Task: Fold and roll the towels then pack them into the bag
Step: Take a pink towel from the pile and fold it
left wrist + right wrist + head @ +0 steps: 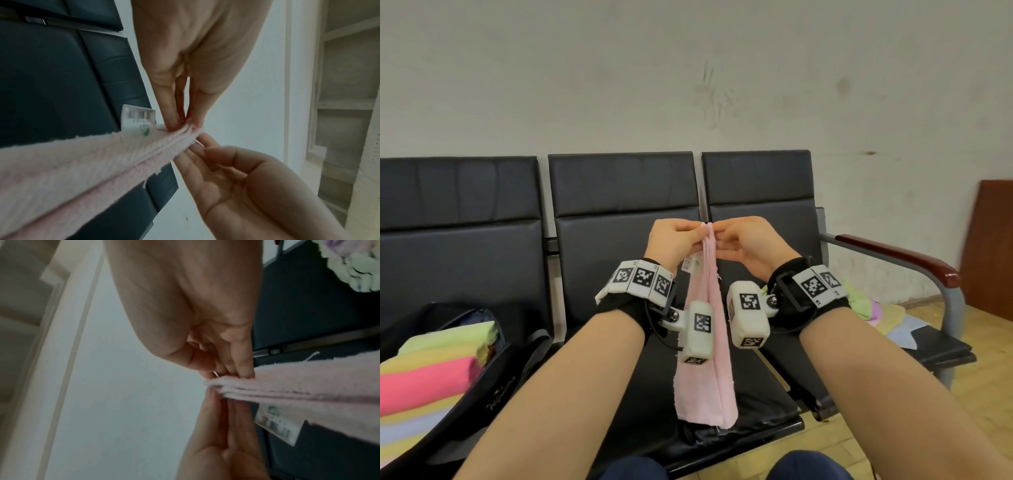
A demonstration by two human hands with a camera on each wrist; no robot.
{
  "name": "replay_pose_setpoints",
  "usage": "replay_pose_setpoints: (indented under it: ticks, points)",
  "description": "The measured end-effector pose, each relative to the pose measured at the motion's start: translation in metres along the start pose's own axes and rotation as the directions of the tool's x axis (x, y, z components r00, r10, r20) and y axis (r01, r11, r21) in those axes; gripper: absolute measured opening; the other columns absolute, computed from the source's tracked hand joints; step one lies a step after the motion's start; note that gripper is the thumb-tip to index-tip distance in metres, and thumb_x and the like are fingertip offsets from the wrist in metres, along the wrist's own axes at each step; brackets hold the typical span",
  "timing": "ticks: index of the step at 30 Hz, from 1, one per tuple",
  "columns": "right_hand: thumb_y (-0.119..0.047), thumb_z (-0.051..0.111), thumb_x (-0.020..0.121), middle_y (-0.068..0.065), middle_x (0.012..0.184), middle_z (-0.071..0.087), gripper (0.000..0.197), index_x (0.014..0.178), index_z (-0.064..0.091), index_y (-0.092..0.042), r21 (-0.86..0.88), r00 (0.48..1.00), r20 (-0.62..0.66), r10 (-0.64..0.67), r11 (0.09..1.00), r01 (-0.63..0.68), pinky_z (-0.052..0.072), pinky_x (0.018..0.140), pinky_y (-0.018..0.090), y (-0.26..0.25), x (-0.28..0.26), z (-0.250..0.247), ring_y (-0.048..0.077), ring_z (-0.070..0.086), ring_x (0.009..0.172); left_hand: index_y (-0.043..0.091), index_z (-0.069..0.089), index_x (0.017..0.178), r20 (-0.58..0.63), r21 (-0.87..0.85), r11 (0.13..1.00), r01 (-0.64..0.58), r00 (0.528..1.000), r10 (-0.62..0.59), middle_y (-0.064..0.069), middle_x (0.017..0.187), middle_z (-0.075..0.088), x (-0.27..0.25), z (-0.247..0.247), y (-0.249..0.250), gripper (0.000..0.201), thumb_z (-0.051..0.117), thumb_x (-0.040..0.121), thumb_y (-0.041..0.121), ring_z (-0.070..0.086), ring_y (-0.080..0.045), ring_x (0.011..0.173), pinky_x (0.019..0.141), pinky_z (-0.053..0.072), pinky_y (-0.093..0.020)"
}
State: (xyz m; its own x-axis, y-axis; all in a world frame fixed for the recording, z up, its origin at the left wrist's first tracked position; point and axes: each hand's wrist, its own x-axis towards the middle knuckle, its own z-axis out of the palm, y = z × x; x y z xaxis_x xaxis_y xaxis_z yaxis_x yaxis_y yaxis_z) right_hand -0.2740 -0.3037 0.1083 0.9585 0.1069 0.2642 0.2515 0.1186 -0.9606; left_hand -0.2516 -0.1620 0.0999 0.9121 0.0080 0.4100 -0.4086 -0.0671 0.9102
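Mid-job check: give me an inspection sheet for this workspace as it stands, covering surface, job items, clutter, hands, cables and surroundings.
Surface: black padded bench seats; the pink towel's lower end reaches the middle seat.
Job's things: pink towel, folded into a narrow strip, hanging from both hands, with a paper tag. Black bag open on the left seat, rolled towels inside.
Clutter: loose towel pile on the right seat.
Hands: left hand and right hand pinch the towel's top edge.
Cables: thin black wire at the right wrist camera.
Surroundings: scuffed pale wall, brown board, wood floor.
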Motion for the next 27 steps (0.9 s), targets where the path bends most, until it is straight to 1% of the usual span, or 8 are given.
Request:
replay_pose_setpoints:
  ticks: [5,8,11,13,15,18,22,27]
  points:
    - [0.022,0.027,0.075,0.026,0.124,0.058,0.053,0.119,0.056,0.014,0.211,0.991,0.101,0.088,0.972,-0.108,0.055,0.088,0.041,0.001,0.001,0.000,0.037,0.059,0.114,0.011,0.065,0.098,0.012,0.182,0.982,-0.056,0.998,0.055,-0.002,0.097,0.070,0.004,-0.001,-0.006,0.032,0.082,0.071,0.013,0.066,-0.014,0.090,0.080,0.054,-0.030]
    - [0.020,0.029,0.075,0.027,0.127,0.056,0.052,0.120,0.055,0.014,0.238,0.985,0.135,0.107,0.962,-0.137,0.051,0.095,0.046,0.003,0.004,0.002,0.038,0.059,0.115,0.011,0.060,0.096,-0.031,0.237,0.967,-0.089,0.995,0.099,-0.001,0.095,0.066,0.006,0.000,-0.007,0.030,0.080,0.073,0.012,0.063,-0.012,0.085,0.074,0.051,-0.024]
    - [0.015,0.035,0.083,0.024,0.123,0.060,0.042,0.118,0.058,0.012,0.238,0.983,0.145,0.113,0.960,-0.145,0.055,0.089,0.043,0.004,0.005,-0.001,0.037,0.061,0.111,0.010,0.063,0.092,-0.054,0.232,0.968,-0.095,0.992,0.111,-0.002,0.090,0.066,0.007,-0.003,-0.009,0.018,0.073,0.078,0.007,0.062,-0.014,0.083,0.068,0.049,-0.020]
    - [0.009,0.042,0.089,0.019,0.117,0.065,0.032,0.112,0.064,0.007,0.110,0.988,0.122,0.099,0.987,-0.113,0.057,0.085,0.039,0.005,0.005,-0.003,0.032,0.064,0.108,0.010,0.065,0.089,-0.042,0.149,0.987,-0.054,0.997,0.061,-0.006,0.092,0.068,0.007,-0.009,-0.010,0.012,0.071,0.079,0.006,0.063,-0.017,0.084,0.070,0.050,-0.026]
    - [0.001,0.055,0.089,0.015,0.114,0.066,0.025,0.111,0.067,-0.003,-0.185,0.998,0.044,0.052,0.982,-0.043,0.057,0.082,0.033,0.008,0.007,-0.005,0.026,0.064,0.106,0.009,0.067,0.089,-0.025,0.054,0.999,-0.008,1.000,0.009,-0.012,0.098,0.069,0.006,-0.016,-0.010,0.012,0.066,0.080,0.001,0.064,-0.022,0.089,0.073,0.052,-0.032]
    - [-0.005,0.069,0.082,0.008,0.127,0.055,0.047,0.126,0.057,-0.015,-0.490,0.999,-0.040,-0.001,0.871,-0.018,0.046,0.079,0.024,0.018,0.015,-0.007,0.018,0.054,0.107,0.009,0.068,0.086,-0.007,-0.039,0.998,0.044,0.999,-0.044,-0.013,0.097,0.066,0.003,-0.025,-0.011,0.015,0.061,0.081,-0.003,0.060,-0.024,0.090,0.082,0.049,-0.037]
    - [-0.014,0.078,0.077,0.003,0.137,0.046,0.071,0.138,0.045,-0.028,-0.591,0.978,0.142,0.152,0.806,-0.040,0.041,0.102,0.036,0.033,0.022,-0.012,0.021,0.047,0.125,0.004,0.066,0.084,0.045,-0.158,0.984,0.078,0.996,-0.071,-0.009,0.087,0.064,-0.003,-0.031,-0.004,0.018,0.054,0.081,-0.008,0.056,-0.021,0.082,0.075,0.046,-0.030]
    - [-0.016,0.077,0.078,0.008,0.108,0.068,0.032,0.107,0.063,-0.013,-0.609,0.941,0.238,0.242,0.792,-0.050,0.056,0.087,0.041,0.038,0.014,-0.015,0.027,0.067,0.099,0.005,0.065,0.067,0.052,-0.285,0.955,0.086,0.996,-0.074,-0.004,0.074,0.062,-0.003,-0.042,-0.003,0.017,0.052,0.068,-0.006,0.053,-0.018,0.071,0.070,0.045,-0.026]
